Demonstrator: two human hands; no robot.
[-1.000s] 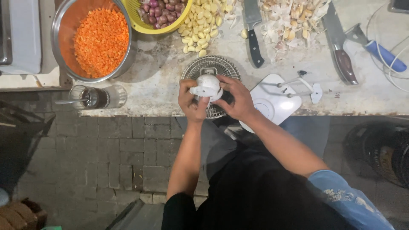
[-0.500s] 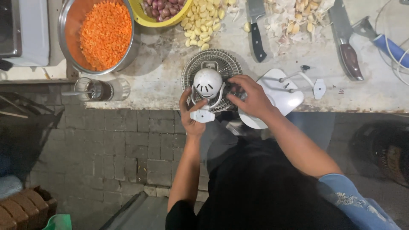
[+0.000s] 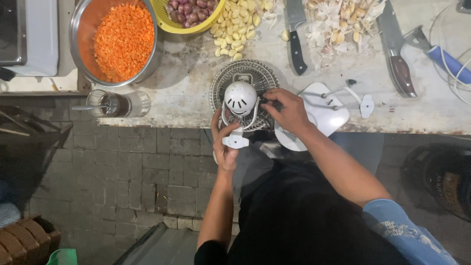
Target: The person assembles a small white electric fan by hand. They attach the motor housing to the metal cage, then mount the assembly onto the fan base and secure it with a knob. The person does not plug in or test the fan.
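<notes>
A small white fan (image 3: 240, 98) with a wire grille (image 3: 244, 72) lies at the near edge of the worn counter (image 3: 196, 98). My left hand (image 3: 224, 147) grips the fan's white bracket and base just off the counter edge. My right hand (image 3: 287, 110) is closed on the right side of the grille behind the motor housing. A white fan base plate (image 3: 319, 113) with a wire clip sits right beside my right hand.
A steel bowl of chopped carrot (image 3: 120, 41), a yellow colander of shallots (image 3: 189, 12), peeled garlic cloves (image 3: 235, 29), garlic skins (image 3: 341, 22), two knives (image 3: 296, 37) (image 3: 395, 49), a blue-handled tool (image 3: 444, 59), a glass with a spoon (image 3: 115, 104). Brick floor (image 3: 122, 181) below.
The fan has been tipped toward me over the counter edge. My left hand has slid down onto its bracket, and my right hand has moved to the grille's side.
</notes>
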